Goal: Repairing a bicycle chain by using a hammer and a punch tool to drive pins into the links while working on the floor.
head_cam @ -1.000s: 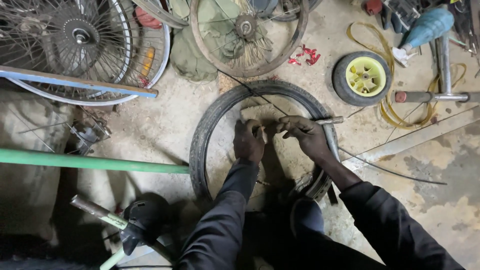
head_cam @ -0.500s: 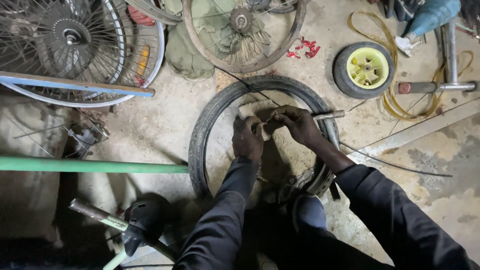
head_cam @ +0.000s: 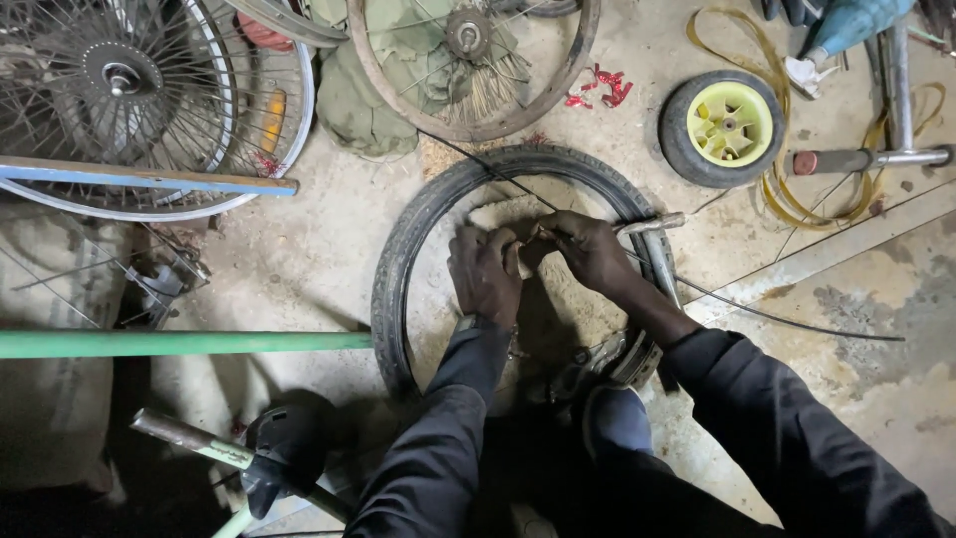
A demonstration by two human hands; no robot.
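Black rubber tyre (head_cam: 398, 259) lying flat: left hand (head_cam: 485, 274) and right hand (head_cam: 590, 249) are closing on a small part between them, best pinched firmly; a thin spoke (head_cam: 797, 321) is trailing right.

A bicycle repair workshop: spoked wheels (head_cam: 119, 100), a tyre (head_cam: 418, 229), dusty concrete floor (head_cam: 299, 259).

- Left hand (head_cam: 485, 271) is back-up, fingers curled inward toward the right, nearly touching it.
- Right hand (head_cam: 590, 249) is bent at the wrist, fingers pinched shut.
- Both forearms, in dark sleeves, reach forward and converge.
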